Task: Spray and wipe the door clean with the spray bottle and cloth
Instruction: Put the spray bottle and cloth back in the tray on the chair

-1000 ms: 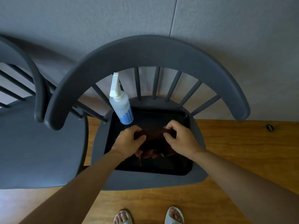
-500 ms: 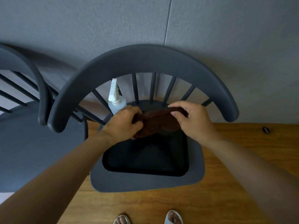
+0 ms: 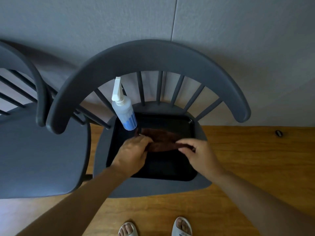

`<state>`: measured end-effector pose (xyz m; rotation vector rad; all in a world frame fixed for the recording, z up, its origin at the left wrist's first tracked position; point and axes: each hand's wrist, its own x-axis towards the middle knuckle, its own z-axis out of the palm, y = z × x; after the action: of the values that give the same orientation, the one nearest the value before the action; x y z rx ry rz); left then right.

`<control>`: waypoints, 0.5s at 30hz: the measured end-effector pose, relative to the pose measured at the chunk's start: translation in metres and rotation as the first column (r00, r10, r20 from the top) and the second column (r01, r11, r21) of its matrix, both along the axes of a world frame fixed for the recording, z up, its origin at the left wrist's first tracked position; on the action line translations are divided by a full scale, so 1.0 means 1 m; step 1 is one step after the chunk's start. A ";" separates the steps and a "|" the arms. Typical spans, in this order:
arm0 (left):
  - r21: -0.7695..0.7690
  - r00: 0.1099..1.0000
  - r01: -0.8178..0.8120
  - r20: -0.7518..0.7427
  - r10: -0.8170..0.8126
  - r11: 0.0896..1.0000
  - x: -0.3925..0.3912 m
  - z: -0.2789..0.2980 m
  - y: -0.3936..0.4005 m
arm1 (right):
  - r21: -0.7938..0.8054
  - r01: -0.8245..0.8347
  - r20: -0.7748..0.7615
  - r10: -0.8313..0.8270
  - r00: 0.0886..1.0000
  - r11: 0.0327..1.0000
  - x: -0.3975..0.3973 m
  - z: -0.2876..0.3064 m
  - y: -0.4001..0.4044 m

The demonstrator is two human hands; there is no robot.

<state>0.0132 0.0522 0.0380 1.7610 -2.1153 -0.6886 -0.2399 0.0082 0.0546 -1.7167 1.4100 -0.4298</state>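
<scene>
You pinch the brown cloth (image 3: 162, 139) at each end, left hand (image 3: 132, 153) and right hand (image 3: 201, 155), over the black tray (image 3: 170, 173) to pull it flat for wiping. The spray bottle (image 3: 125, 111) stands at the tray's back left corner (untouched). The chair back (image 3: 148, 60) arches behind the tray.

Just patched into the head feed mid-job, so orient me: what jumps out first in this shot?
Both hands hold a dark brown cloth stretched between them, left hand pinching one end and right hand the other, over a black tray on the seat of a grey chair. A white spray bottle with blue liquid stands untouched at the tray's far-left corner. No door is in view.
</scene>
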 end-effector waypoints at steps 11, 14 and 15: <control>0.421 0.970 -0.165 -0.093 0.224 0.892 0.003 -0.040 -0.025 | 0.089 0.194 -0.106 -0.185 0.977 0.977 0.009 -0.048 -0.003; 0.329 0.962 -0.274 0.102 0.254 0.904 0.000 -0.039 -0.055 | 0.131 0.230 -0.230 -0.197 0.953 0.964 0.014 -0.052 -0.022; 0.255 0.943 -0.284 0.252 0.220 0.924 -0.002 -0.040 -0.059 | 0.096 0.195 -0.301 -0.159 0.940 0.976 0.014 -0.053 -0.023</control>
<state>0.0114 -0.0067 -0.0016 2.3168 -1.9398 -0.7935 -0.2258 -0.0149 0.0017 -1.6043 1.7757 -0.1832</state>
